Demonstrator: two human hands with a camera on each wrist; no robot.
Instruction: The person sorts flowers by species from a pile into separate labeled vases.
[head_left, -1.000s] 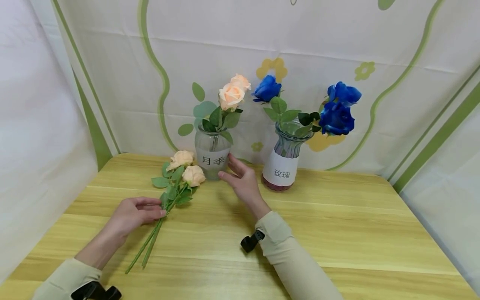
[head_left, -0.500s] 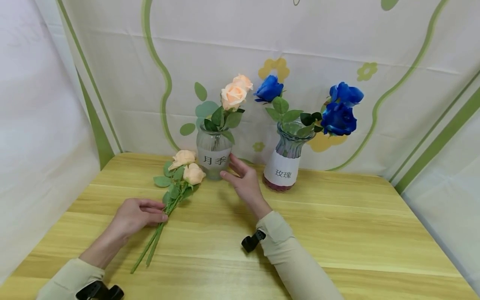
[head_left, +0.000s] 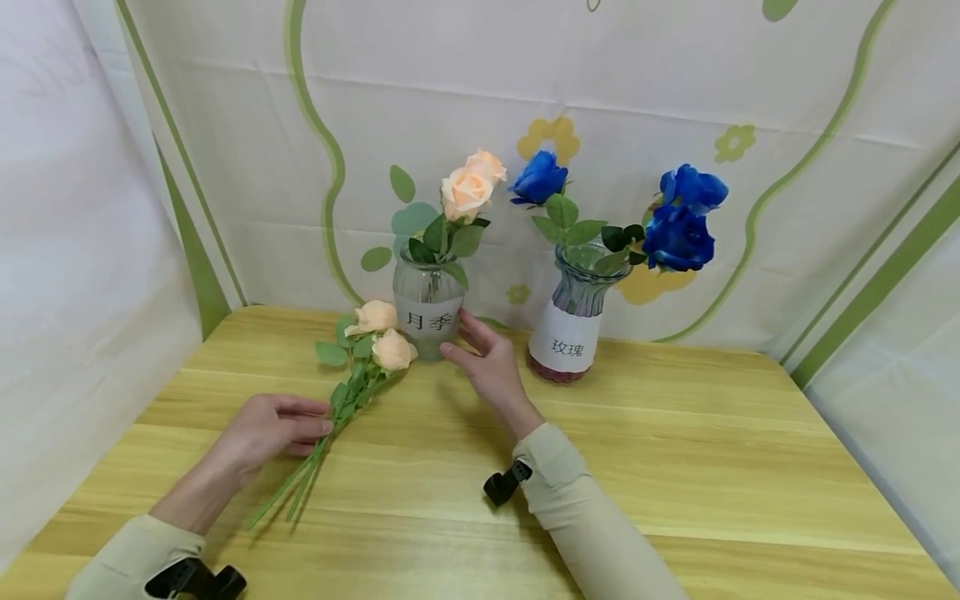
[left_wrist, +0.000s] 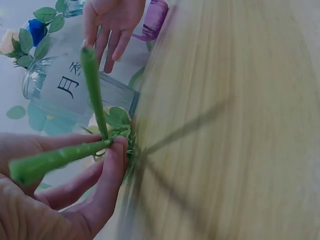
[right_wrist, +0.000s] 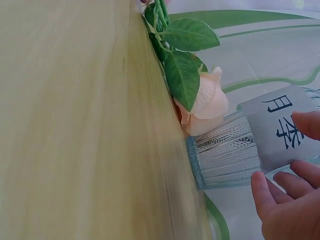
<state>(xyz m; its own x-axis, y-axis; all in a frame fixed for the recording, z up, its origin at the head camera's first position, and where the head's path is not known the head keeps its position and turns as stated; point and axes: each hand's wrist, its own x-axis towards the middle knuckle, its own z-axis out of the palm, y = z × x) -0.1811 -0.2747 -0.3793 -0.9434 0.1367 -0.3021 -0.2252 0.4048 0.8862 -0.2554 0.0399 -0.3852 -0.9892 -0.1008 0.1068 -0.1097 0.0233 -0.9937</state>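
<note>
My left hand [head_left: 273, 433] pinches the green stems of two peach roses [head_left: 392, 350] between thumb and fingers. In the left wrist view the stem ends [left_wrist: 55, 161] spread apart and cast shadows on the table. The rose heads lie at the left foot of a clear glass vase [head_left: 427, 340] with a white paper label. At the vase's right side stands my right hand [head_left: 487, 371], fingers fairly straight, beside or touching the glass; the right wrist view shows its thumb [right_wrist: 305, 124] over the label. Two peach roses [head_left: 467, 192] stand in that vase.
To the right stands a second, fluted glass vase [head_left: 581, 287] with a white label and a reddish base. It holds several blue roses [head_left: 678, 237] leaning outward. A printed cloth [head_left: 420, 92] hangs close behind both vases. Both stand near the back of the wooden table [head_left: 600, 500].
The peach roses in my left hand have shifted: their heads moved slightly right, and the stem ends swung left and up. My right hand stays beside the vase.
</note>
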